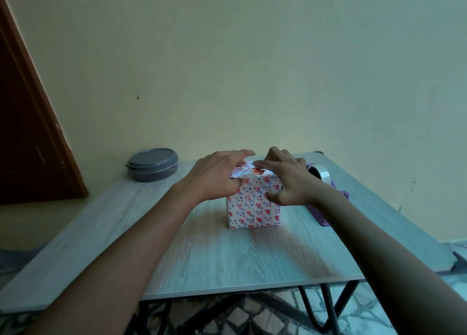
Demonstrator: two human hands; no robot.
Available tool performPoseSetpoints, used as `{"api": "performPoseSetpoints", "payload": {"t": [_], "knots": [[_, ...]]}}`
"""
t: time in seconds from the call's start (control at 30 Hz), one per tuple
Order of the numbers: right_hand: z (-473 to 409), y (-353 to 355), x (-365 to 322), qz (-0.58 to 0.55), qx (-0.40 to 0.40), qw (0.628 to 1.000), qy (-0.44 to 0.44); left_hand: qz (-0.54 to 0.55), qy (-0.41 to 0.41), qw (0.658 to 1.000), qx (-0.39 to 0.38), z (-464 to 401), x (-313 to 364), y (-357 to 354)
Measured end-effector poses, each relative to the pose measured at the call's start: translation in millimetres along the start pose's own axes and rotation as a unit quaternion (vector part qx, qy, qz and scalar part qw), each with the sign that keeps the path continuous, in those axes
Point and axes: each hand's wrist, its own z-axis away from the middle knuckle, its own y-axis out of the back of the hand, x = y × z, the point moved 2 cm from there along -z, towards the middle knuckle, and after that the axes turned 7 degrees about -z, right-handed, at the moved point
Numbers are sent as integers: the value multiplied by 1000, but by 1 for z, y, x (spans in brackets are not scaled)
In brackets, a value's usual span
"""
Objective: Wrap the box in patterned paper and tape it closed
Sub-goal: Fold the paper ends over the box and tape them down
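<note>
A box [254, 208] covered in white paper with red hearts and blue marks stands upright in the middle of the grey wooden table [227, 256]. My left hand [214, 175] lies over the box's top left, fingers stretched across the folded paper and thumb against the near side. My right hand [285, 180] covers the top right, its fingers pressing the paper flaps down and its thumb curled at the right front edge. The top folds are mostly hidden under both hands.
A purple tape dispenser [326, 200] with a clear tape roll [319, 174] sits just right of the box, partly behind my right wrist. A round grey lidded container [152, 164] stands at the table's far left. A wall runs behind; a dark door is at left.
</note>
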Motion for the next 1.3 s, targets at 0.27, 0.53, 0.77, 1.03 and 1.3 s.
{"api": "performPoseSetpoints", "payload": {"t": [0.27, 0.53, 0.77, 1.03, 1.3], "knots": [[11, -7, 1, 0, 88, 996, 26, -73, -25, 997, -2, -2, 7, -5], [24, 1, 5, -141, 128, 981, 29, -53, -8, 998, 16, 5, 11, -11], [68, -9, 30, -272, 291, 908, -127, -28, 28, 999, 26, -2, 7, -16], [105, -16, 108, -154, 273, 864, -395, -9, 39, 999, 30, -2, 10, -18], [89, -7, 135, -278, 145, 842, -439, 3, 33, 999, 30, -4, 7, -21]]}}
